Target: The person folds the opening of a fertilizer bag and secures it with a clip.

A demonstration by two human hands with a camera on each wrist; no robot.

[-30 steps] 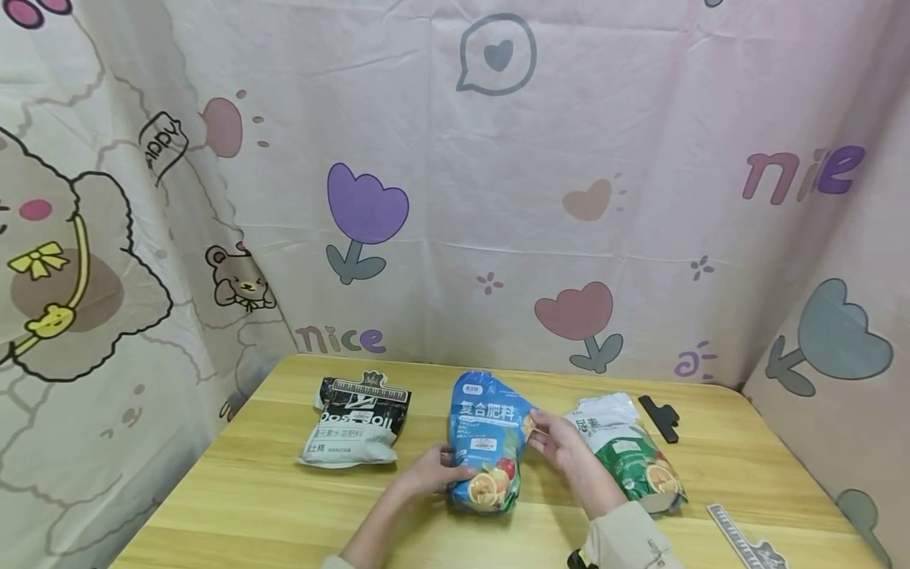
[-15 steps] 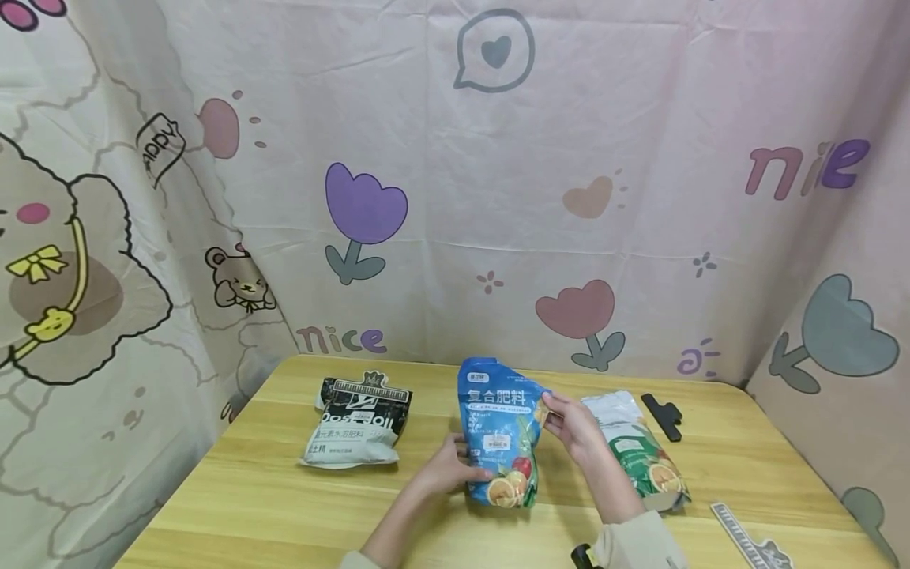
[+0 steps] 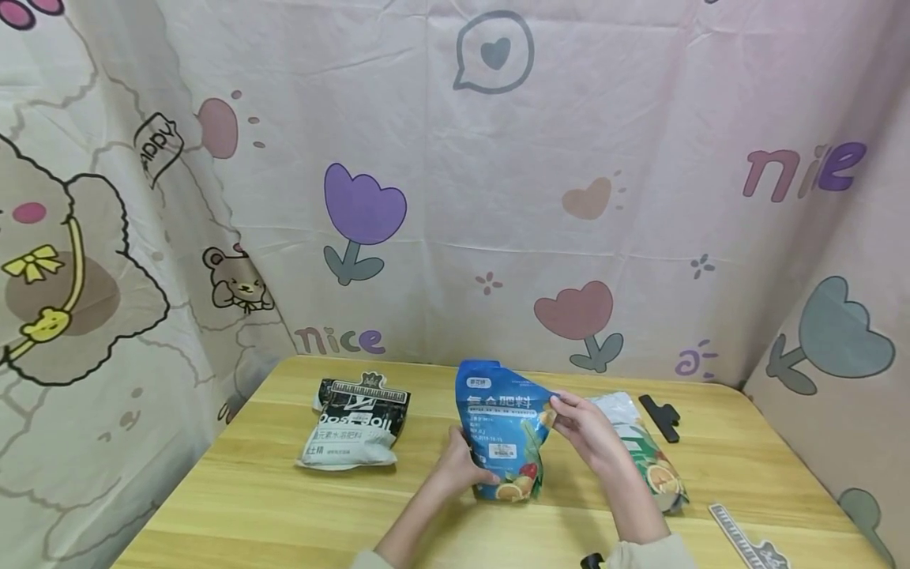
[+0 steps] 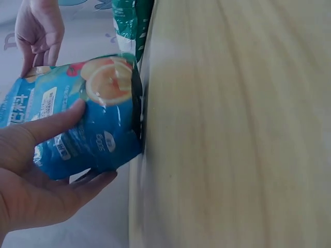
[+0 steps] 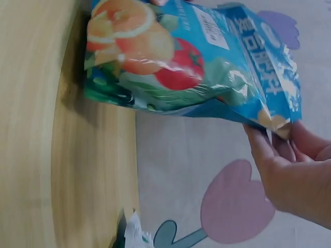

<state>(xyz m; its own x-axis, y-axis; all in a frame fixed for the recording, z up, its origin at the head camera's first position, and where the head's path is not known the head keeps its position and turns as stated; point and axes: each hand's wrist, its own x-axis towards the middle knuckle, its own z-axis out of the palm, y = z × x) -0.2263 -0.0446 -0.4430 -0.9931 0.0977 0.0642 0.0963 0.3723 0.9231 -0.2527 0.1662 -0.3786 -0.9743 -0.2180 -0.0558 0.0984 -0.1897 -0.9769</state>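
Note:
A blue fertilizer bag point(image 3: 501, 435) with printed fruit stands upright at the middle of the table, its top leaning and creased. My left hand point(image 3: 458, 466) grips its lower left side; in the left wrist view the thumb of that hand point(image 4: 46, 170) lies across the front and the fingers go behind. At the bag's upper right edge my right hand point(image 3: 586, 427) pinches the corner. The right wrist view shows thumb and fingers of the right hand point(image 5: 289, 165) closed on that corner of the blue bag point(image 5: 170, 62).
A black and white bag point(image 3: 351, 438) with a ruler-like clip point(image 3: 370, 391) across its top lies at left. Behind my right hand is a green and white bag point(image 3: 647, 454). A black clip point(image 3: 661, 419) and another ruler-like clip point(image 3: 746, 537) lie on the table point(image 3: 249, 490) at right.
Both hands have shifted the blue bag to the right and slightly back. Its upper part now folds and tilts more, and the right hand has risen with the corner.

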